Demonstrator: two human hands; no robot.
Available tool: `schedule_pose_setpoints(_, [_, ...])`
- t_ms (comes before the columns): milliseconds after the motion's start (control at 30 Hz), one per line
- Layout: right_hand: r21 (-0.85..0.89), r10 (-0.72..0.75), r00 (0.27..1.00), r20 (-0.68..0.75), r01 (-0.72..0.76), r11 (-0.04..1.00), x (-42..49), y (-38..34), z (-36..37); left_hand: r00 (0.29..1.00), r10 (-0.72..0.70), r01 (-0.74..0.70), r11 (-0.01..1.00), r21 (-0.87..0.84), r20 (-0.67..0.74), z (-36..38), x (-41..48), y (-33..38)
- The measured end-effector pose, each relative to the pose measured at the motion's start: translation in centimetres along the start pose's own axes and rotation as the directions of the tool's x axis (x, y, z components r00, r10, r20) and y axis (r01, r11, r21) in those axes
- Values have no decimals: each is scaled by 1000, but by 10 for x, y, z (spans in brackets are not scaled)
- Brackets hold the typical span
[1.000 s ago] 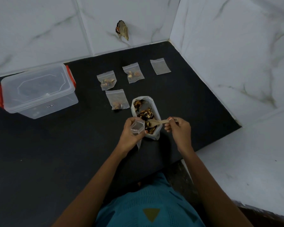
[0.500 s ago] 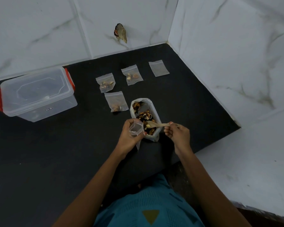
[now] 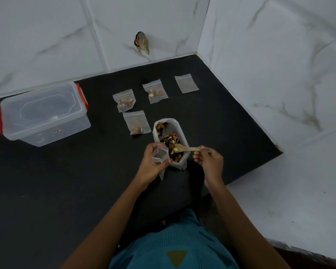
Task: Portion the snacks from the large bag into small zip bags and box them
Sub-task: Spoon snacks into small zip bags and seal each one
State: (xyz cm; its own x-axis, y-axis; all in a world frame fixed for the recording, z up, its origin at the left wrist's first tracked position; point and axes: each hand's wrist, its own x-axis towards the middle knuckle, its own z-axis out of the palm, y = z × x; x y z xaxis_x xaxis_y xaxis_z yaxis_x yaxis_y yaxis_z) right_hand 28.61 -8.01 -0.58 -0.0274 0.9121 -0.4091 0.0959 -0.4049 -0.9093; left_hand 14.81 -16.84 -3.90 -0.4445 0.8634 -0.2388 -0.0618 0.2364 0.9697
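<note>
Left hand (image 3: 150,164) clasping the zip bag (image 3: 160,155), mouth held open, at 8 o'clock of the big bag (image 3: 180,165), right hand (image 3: 209,162) pinching the spoon (image 3: 186,148) by its handle, loaded bowl toward 9 o'clock; likely light, limp, slippery film, best held at the rim

We see a black table (image 3: 66,191), white grey-veined wall tiles (image 3: 47,35), a clear box (image 3: 45,115) with red clips (image 3: 81,96), and a pale wooden spoon (image 3: 186,148).
</note>
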Motion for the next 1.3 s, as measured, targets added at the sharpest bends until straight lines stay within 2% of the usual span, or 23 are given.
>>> schedule_pose_setpoints(333, [83,24,1000,0,-24,996,0,-12,-7,999,21,-20,1000,14,-36,-5,-1,6])
schedule_pose_setpoints(567, [179,52,997,54,-61,982,-10,-35,-12,991,92,-79,988,131,-96,-3,10,6])
schedule_pose_setpoints(667, [165,-32,996,83,18,986,-21,-47,-9,990,89,-70,983,172,-105,-2,14,6])
schedule_pose_setpoints(800, [35,-240,962,132,238,971,-38,-57,-2,981,145,-119,975,187,-132,3,16,13])
schedule_pose_setpoints(900, [-71,-392,905,164,407,911,-47,-58,6,973,170,-140,972,186,-153,6,18,20])
schedule_pose_setpoints(1000, [-189,-526,824,211,563,805,-51,-55,14,970,180,-147,970,195,-162,7,19,23])
schedule_pose_setpoints(1067, [-252,-612,738,283,673,695,-54,-52,18,970,186,-152,966,207,-156,8,18,25])
schedule_pose_setpoints(1200, [-312,-735,506,452,861,401,-57,-49,24,972,179,-152,973,177,-150,10,15,33])
schedule_pose_setpoints(1300, [-334,-765,404,502,906,259,-55,-48,22,974,157,-137,982,128,-164,9,13,37])
